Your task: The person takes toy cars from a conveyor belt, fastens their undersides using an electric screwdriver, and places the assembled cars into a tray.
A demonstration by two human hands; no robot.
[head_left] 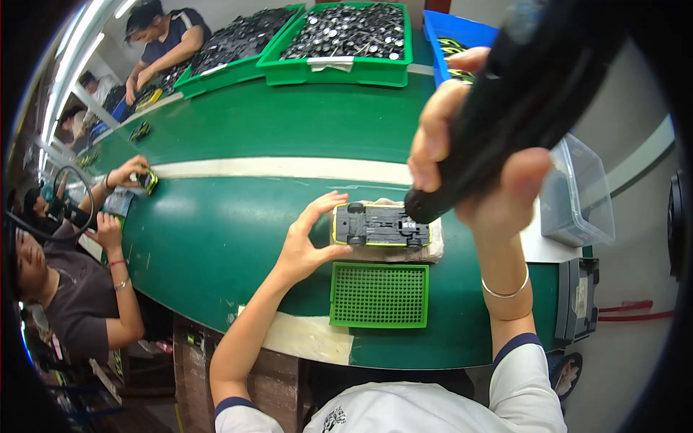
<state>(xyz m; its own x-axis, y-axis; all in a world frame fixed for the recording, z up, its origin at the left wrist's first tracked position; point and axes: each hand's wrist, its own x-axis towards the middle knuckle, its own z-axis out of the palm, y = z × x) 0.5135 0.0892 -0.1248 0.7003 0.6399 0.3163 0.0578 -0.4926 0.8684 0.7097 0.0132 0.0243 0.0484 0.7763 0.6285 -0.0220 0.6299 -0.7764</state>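
Note:
A toy car (pixel 380 226) lies upside down on a pale cloth pad (pixel 435 249), its black underside and wheels up and a thin yellow-green edge showing. My left hand (pixel 306 234) holds its left end, thumb on the near side and fingers on the far side. My right hand (pixel 498 184) is wrapped round a thick black power screwdriver (pixel 520 108), slanting down from the upper right. The tool's tip is at the right end of the car's underside; whether it touches a screw is hidden. Just below the car sits a shallow green perforated tray (pixel 379 294).
Green bins (pixel 339 71) full of small black and silver parts stand at the back, beside a blue bin (pixel 437 29). A clear plastic box (pixel 577 195) is at the right. On the left, a co-worker's hand (pixel 130 172) holds another toy car (pixel 148 180).

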